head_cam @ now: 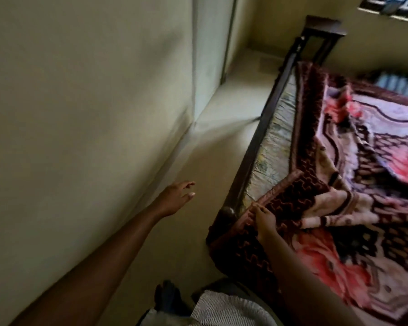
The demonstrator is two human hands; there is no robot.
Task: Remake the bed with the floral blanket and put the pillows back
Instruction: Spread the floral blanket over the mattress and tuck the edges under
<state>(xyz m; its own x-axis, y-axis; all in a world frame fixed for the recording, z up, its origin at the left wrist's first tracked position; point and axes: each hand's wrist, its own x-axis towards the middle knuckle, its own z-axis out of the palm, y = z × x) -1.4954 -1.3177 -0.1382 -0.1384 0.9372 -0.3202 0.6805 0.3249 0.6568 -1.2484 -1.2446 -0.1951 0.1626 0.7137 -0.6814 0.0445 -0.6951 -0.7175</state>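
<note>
Head cam was looking down along the left side of the bed, and the floral blanket (363, 184) was on top of it: dark maroon border, pink and red flowers, cream patches. It covered most of the bed but was pretty rumpled, with a fold bunched up across the middle and the near left corner flipped back on itself. The near end hung over the foot of the bed.

The right hand (264, 220) was at that near left corner, fingers curled over the blanket's maroon edge and holding it, right beside the rounded knob (229, 211) of the bed frame. The left hand (174, 198) was stretched out over the floor (222, 142), well away from the bed, fingers spread loose with nothing in it.

Along the left side the blanket stopped short of the edge, so a strip of the mattress (276, 142) showed in a pale patterned cover, sitting inside the dark wooden side rail (264, 128). At the far end the rail met a dark wooden bedpost (323, 27).

Something striped and grey (396, 87) lay at the far right end of the bed, too blurry to say if it was a pillow. A plain cream wall (80, 90) filled the left side, a bit of window (391, 5) showed at the far right, and the person's striped clothing (222, 309) was at the bottom edge.
</note>
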